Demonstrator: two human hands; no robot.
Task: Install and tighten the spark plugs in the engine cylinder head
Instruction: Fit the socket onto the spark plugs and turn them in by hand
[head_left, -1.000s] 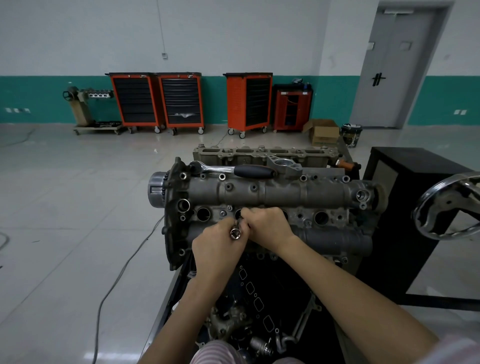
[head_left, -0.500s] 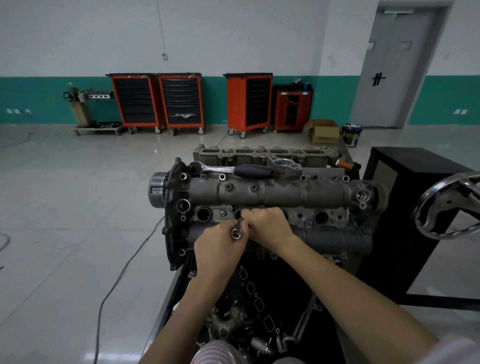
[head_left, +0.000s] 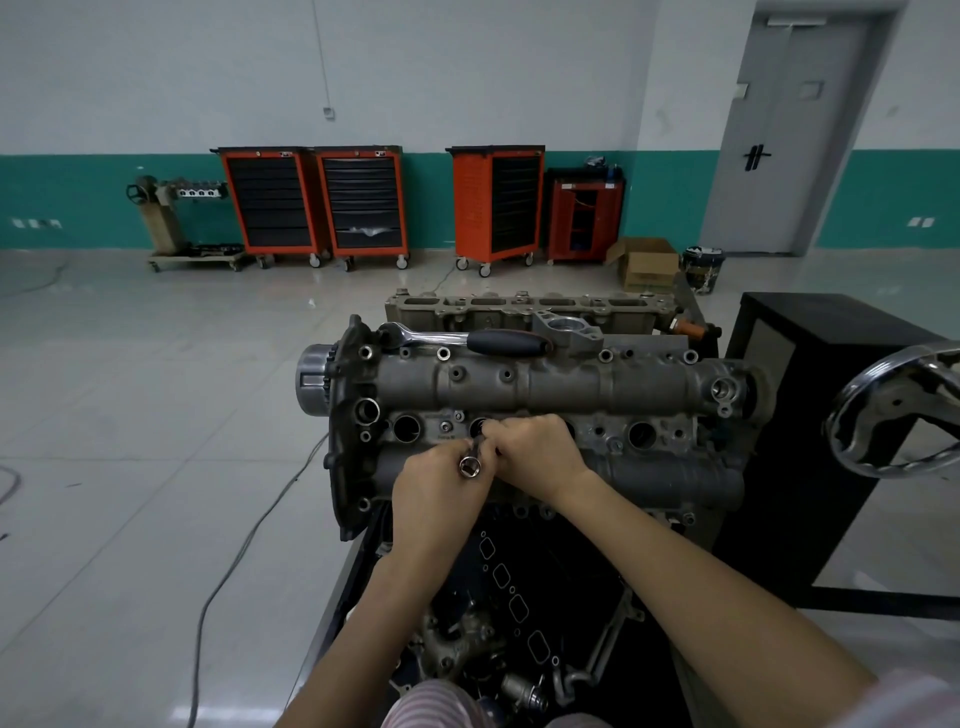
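Soft, even indoor light fills the room, slightly dim and cool. The glossy floor (head_left: 156, 415) carries pale, blurred reflections, brightest along the bottom edge. Shadows are faint and diffuse. The wide-angle lens bends straight lines near the edges; the door (head_left: 795, 130) leans noticeably. The centre is sharp, while the bottom corners look smeared.

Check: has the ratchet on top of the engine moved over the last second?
No. The ratchet lies in the same spot on the cylinder head, head toward the timing end.
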